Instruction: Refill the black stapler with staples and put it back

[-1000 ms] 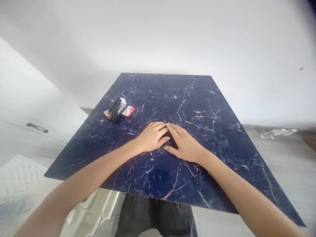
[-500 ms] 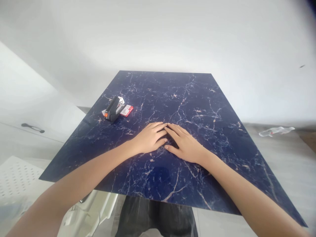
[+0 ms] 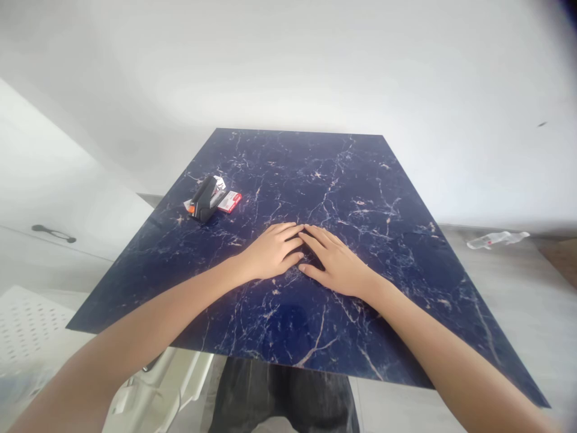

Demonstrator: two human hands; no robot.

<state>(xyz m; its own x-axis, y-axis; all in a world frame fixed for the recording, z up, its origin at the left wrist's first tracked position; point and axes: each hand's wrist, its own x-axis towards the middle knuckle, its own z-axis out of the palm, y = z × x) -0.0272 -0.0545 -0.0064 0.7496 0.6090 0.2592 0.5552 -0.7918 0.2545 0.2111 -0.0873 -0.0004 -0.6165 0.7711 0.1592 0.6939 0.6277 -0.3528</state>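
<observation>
Both hands rest palm down on a dark blue table (image 3: 279, 180) with a white-veined marble pattern. My left hand (image 3: 274, 251) lies flat with its fingers stretched out and holds nothing. Beside it my right hand (image 3: 336, 260) lies the same way, its fingertips meeting those of the left. Farther back on the left, away from both hands, stands a black stapler (image 3: 206, 199) with an orange part at its near end. Against it is a small red and white box (image 3: 229, 202). A whitish piece (image 3: 219, 183) shows behind the stapler, too small to make out.
A white wall (image 3: 297, 66) rises behind the table. At the left is a white cabinet with a dark handle (image 3: 54, 233). A clear plastic bottle (image 3: 496, 240) lies on the floor to the right. White perforated plastic (image 3: 31, 325) shows at lower left.
The whole view has shifted very slightly, with the surroundings a little farther left. Both hands keep their place on the table.
</observation>
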